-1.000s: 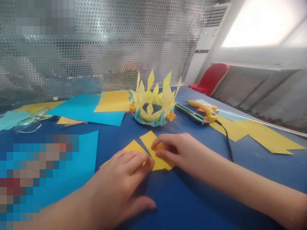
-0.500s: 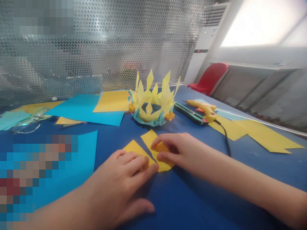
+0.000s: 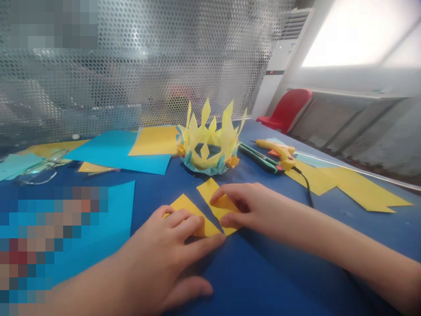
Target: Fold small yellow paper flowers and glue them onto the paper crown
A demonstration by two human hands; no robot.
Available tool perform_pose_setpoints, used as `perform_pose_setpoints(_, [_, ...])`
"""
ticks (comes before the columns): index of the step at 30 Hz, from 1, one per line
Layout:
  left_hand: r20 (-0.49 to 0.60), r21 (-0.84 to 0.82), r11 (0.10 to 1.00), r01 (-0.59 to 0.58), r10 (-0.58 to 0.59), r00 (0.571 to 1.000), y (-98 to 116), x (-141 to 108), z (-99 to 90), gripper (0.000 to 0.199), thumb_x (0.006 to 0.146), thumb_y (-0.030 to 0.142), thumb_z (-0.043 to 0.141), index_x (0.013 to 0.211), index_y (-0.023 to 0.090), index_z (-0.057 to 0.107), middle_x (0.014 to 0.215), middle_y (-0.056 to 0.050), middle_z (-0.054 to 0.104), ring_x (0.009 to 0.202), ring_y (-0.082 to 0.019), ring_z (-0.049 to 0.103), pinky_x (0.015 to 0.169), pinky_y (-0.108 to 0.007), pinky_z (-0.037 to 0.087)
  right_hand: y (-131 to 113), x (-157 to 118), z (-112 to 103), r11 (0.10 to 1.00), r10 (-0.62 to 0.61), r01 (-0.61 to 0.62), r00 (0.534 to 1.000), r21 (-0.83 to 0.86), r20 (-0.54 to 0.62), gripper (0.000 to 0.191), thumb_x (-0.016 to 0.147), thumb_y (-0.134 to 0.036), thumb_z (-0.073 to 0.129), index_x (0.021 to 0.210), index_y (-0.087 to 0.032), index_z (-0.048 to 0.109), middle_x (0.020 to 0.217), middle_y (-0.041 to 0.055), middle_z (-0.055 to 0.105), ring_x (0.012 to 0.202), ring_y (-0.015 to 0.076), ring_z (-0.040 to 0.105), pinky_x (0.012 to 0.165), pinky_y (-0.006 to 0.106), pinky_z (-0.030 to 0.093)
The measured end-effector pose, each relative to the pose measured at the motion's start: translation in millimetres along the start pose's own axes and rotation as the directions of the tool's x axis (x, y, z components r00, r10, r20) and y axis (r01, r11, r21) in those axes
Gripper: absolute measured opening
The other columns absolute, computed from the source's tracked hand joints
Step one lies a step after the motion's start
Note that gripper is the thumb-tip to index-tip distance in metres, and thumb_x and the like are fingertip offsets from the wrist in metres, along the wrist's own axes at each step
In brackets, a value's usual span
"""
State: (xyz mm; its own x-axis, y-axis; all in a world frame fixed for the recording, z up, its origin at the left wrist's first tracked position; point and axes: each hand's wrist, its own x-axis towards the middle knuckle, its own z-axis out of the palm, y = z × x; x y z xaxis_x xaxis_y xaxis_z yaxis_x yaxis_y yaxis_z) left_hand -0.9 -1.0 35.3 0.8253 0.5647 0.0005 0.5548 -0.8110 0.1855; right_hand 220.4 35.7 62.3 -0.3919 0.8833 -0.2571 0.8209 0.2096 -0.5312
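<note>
From my station I see the blue table across the foreground. A large blue sheet lies on its left side, and a yellow paper crown stands near the middle. The left hand rests, loosely spread, on the left yellow piece. The right hand curls over the right yellow piece; I can't tell whether it pinches. Both pieces lie before the crown, a slanting gap between them.

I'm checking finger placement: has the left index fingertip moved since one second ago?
Yes. Judged against the paper crown, the left hand's index fingertip has shifted to the right and nearer the camera wearer.
</note>
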Motion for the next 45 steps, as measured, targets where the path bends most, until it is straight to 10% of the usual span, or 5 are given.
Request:
perform_pose_setpoints(11, [-0.321, -0.161, 0.953, 0.258, -0.298, 0.899, 11.0, -28.5, 0.5, 0.05, 0.094, 0.039, 0.055, 0.142, 0.041, 0.041, 0.155, -0.009, 0.035, 0.141, -0.037, 0.03, 0.107, -0.063, 0.036, -2.8, -36.0, -38.2, 0.985, -0.034, 0.001, 0.982, -0.17, -0.188, 0.055, 0.092, -0.034, 0.042, 0.146, -0.024, 0.035, 0.074, 0.0003, 0.059, 0.063, 0.0195, 0.055, 0.063, 0.032, 0.043])
perform_pose_setpoints(20, [-0.309, -0.39, 0.828, 0.403, -0.53, 0.79, 11.0, -47.1, -28.0, 0.066, 0.087, 0.03, 0.061, 0.146, 0.02, 0.033, 0.135, -0.017, 0.058, 0.129, -0.035, 0.051, 0.098, -0.058, 0.049, 98.7, -131.3, -40.1, 0.87, 0.317, -0.491, 0.623, -0.042, -0.716, 0.035, 0.084, -0.037, 0.047, 0.116, -0.029, 0.059, 0.072, 0.0067, 0.068, 0.061, 0.0315, 0.066, 0.063, 0.044, 0.046])
perform_pose_setpoints(28, [-0.368, -0.399, 0.871, 0.286, -0.438, 0.821, 28.5, -56.2, -39.2, 0.06, 0.086, 0.007, 0.055, 0.14, 0.021, 0.033, 0.087, 0.0, 0.067, 0.078, -0.016, 0.071, 0.073, -0.028, 0.061, 80.6, -135.0, -38.8, 0.853, 0.169, -0.486, 0.601, -0.189, -0.781, 0.03, 0.085, -0.036, 0.053, 0.109, -0.019, 0.061, 0.093, 0.0196, 0.06, 0.099, 0.0446, 0.061, 0.083, 0.051, 0.044])
perform_pose_setpoints(36, [-0.389, -0.139, 0.987, 0.074, -0.124, 0.913, 38.8, -67.0, -31.7, 0.026, 0.082, 0.0, 0.046, 0.089, 0.019, 0.063, 0.084, -0.006, 0.074, 0.079, -0.019, 0.07, 0.07, -0.028, 0.06, -28.7, -119.9, 14.3, 0.94, -0.287, 0.109, 0.764, -0.323, -0.578, 0.026, 0.092, -0.034, 0.055, 0.115, -0.03, 0.066, 0.119, 0.0094, 0.064, 0.102, 0.0252, 0.069, 0.085, 0.035, 0.058])
perform_pose_setpoints(45, [-0.434, 0.121, 0.991, 0.065, -0.006, 0.901, 48.9, -68.8, -24.3, 0.034, 0.081, -0.001, 0.043, 0.098, 0.008, 0.07, 0.088, -0.015, 0.078, 0.071, -0.028, 0.073, 0.059, -0.04, 0.063, -89.0, -82.7, 55.8, 0.747, -0.66, 0.53, 0.661, -0.401, -0.356, 0.031, 0.101, -0.019, 0.036, 0.098, -0.019, 0.067, 0.093, 0.0102, 0.077, 0.085, 0.0182, 0.074, 0.078, 0.027, 0.061])
